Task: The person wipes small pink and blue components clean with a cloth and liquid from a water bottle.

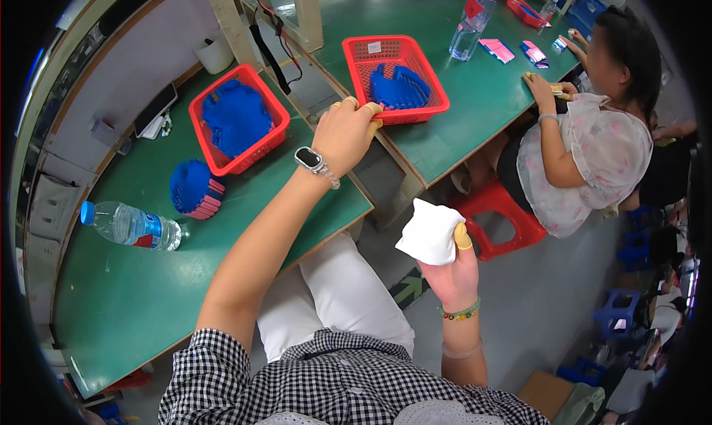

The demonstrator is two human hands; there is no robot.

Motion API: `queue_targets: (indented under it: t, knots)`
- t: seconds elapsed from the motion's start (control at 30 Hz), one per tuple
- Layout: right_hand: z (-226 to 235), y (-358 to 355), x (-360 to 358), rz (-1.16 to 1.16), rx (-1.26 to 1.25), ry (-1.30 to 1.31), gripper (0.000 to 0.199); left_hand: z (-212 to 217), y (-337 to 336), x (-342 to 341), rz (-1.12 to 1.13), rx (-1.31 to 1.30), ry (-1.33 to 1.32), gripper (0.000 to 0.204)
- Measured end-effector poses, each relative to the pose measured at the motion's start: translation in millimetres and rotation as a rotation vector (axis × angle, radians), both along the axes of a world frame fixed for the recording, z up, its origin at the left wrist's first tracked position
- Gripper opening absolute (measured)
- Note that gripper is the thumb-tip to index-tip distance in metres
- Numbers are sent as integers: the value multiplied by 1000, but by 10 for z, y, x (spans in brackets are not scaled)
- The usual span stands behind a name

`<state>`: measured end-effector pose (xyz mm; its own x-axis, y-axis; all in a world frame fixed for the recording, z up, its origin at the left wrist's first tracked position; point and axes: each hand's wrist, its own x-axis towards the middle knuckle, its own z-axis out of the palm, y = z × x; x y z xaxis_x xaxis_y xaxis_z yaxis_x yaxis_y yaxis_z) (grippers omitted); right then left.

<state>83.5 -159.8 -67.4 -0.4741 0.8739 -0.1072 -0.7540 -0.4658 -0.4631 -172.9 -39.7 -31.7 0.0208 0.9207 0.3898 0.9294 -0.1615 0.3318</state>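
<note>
Head view: left hand [343, 133] grips red basket [395, 78]; right hand [451, 275] holds white cloth [430, 233].

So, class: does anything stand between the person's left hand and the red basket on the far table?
Nothing visible does. The left hand already grips the near rim of the red basket, fingers curled over its edge. The right hand is apart, holding a white cloth above the lap.

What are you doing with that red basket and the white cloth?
The person's left hand grips the near rim of a red basket holding blue pieces, on the far green table. The right hand holds a white cloth over the gap between tables. Another red basket, a blue stack and a water bottle sit on the near table. Another person sits alongside.
</note>
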Motion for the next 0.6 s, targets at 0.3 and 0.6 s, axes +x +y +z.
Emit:
queue_targets:
  t: [0.3,0.6]
  knots:
    - [-118,93,-124,14,-10,45,46,274,-94,-31,29,-11,-171,57]
    - [-74,42,-275,44,-9,34,48,32,94,67,32,-124,-209,55]
